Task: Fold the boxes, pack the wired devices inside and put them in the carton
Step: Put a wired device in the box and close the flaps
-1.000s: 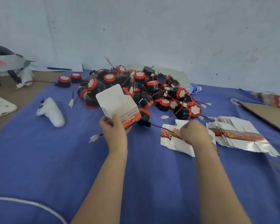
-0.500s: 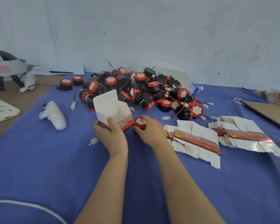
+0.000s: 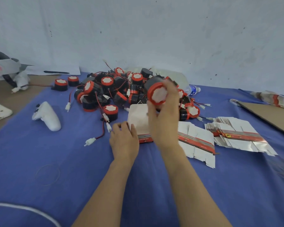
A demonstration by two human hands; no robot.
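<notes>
The right hand (image 3: 166, 122) is raised off the worktop (image 3: 69, 161), its fingers curled round a wired device (image 3: 156, 95), a black drum whose red rim and white face tilt towards the camera. Just below and left of it, the left hand (image 3: 124, 141) grips the left edge of a folded white box (image 3: 138, 118), which stands on the blue cloth with its red band at the bottom; the right wrist crosses the box's right side. The device is just above the box, and whether they touch cannot be told.

Behind both hands lies a heap of devices (image 3: 107, 81) tangled in red and black wires, and a loose white connector (image 3: 90, 142) lies left of the left hand. Right of the right hand is a stack of flat boxes (image 3: 197, 141), then a second stack (image 3: 236, 135), with a brown cardboard sheet (image 3: 269, 115) beyond it. A water bottle (image 3: 192, 90) lies behind the right hand, at the edge of the heap. Well left of the left hand rests a white controller (image 3: 47, 116).
</notes>
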